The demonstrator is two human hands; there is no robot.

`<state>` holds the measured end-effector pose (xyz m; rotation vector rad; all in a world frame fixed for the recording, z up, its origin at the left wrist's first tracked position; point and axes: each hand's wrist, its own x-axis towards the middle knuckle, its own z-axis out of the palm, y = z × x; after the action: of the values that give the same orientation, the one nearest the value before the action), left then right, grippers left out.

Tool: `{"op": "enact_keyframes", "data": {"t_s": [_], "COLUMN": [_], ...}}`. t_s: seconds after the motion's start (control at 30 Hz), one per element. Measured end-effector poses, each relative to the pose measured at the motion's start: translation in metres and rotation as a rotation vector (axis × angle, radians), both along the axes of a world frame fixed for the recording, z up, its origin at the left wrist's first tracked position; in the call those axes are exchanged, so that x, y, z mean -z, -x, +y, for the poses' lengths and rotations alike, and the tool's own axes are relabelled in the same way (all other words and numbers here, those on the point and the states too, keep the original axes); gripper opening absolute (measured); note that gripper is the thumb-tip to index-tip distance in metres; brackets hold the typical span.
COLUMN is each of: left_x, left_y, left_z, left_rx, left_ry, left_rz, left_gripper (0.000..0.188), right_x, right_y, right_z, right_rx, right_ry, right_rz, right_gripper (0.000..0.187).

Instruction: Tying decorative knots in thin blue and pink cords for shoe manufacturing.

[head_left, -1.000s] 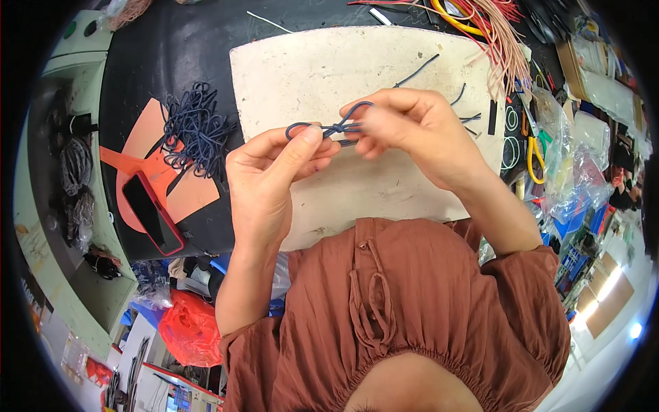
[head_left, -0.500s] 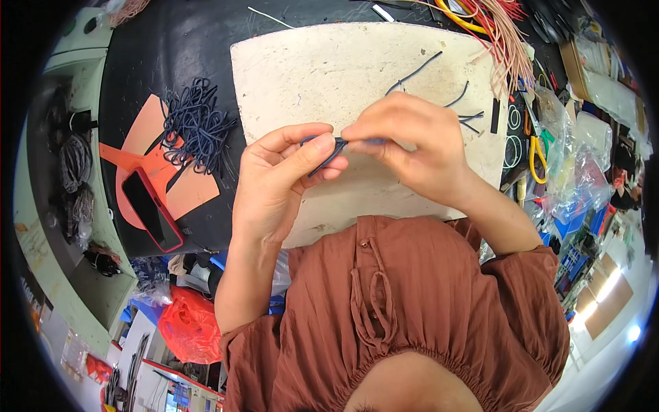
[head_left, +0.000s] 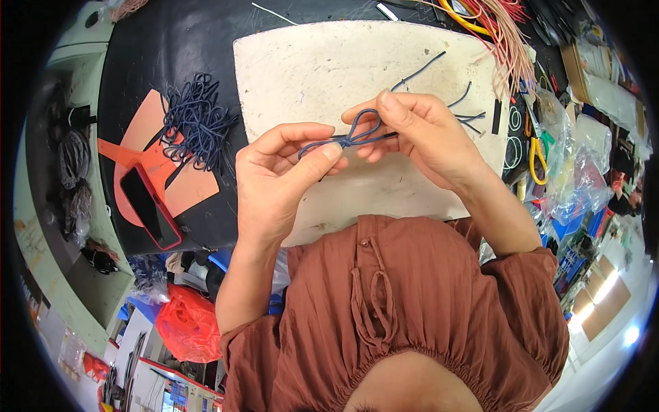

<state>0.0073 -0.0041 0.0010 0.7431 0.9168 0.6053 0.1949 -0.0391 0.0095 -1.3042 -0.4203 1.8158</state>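
Observation:
A dark blue cord [head_left: 349, 139] is stretched between my hands above a pale board [head_left: 295, 75], with a knot and a standing loop in its middle. My left hand [head_left: 285, 165] pinches it between thumb and fingers, just left of the knot. On the other side, my right hand [head_left: 422, 130] holds the loop and a strand with its thumb and fingers. Beyond that hand, several cut blue cord pieces [head_left: 420, 71] lie on the board. A tangled heap of blue cord [head_left: 199, 123] rests to the left of the board.
A phone in a red case [head_left: 152, 206] lies on orange card pieces [head_left: 195, 187] at the left. Pink and red strands [head_left: 504, 48] hang together at the far right corner. Yellow-handled scissors [head_left: 537, 161] and clear plastic bags [head_left: 573, 154] crowd the right side.
My right hand has turned and opened out a little, moving slightly right. A loop and knot in the cord now show between my hands. My left hand stays nearly in place.

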Motion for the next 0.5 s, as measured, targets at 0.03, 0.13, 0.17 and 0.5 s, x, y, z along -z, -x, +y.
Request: {"op": "enact_keyframes", "data": {"t_s": [0.03,0.13,0.17,0.5], "left_x": [0.000,0.002,0.003,-0.004], "left_y": [0.000,-0.001,-0.002,-0.002], "left_z": [0.001,0.000,-0.001,-0.004], "left_rx": [0.006,0.009,0.000,0.014], "left_ry": [0.000,0.011,0.024,0.033], "left_rz": [0.004,-0.003,-0.018,-0.010], "left_gripper": [0.021,0.023,0.024,0.032], "right_x": [0.000,0.001,0.000,0.002], "right_y": [0.001,0.003,0.003,0.011], "right_z": [-0.002,-0.006,-0.004,-0.007], "right_rx": [-0.050,-0.168,-0.188,-0.079], "right_ry": [-0.079,-0.221,-0.205,-0.182], "right_rz": [-0.078,-0.231,-0.229,-0.189], "right_gripper": [0.022,0.021,0.020,0.014]}}
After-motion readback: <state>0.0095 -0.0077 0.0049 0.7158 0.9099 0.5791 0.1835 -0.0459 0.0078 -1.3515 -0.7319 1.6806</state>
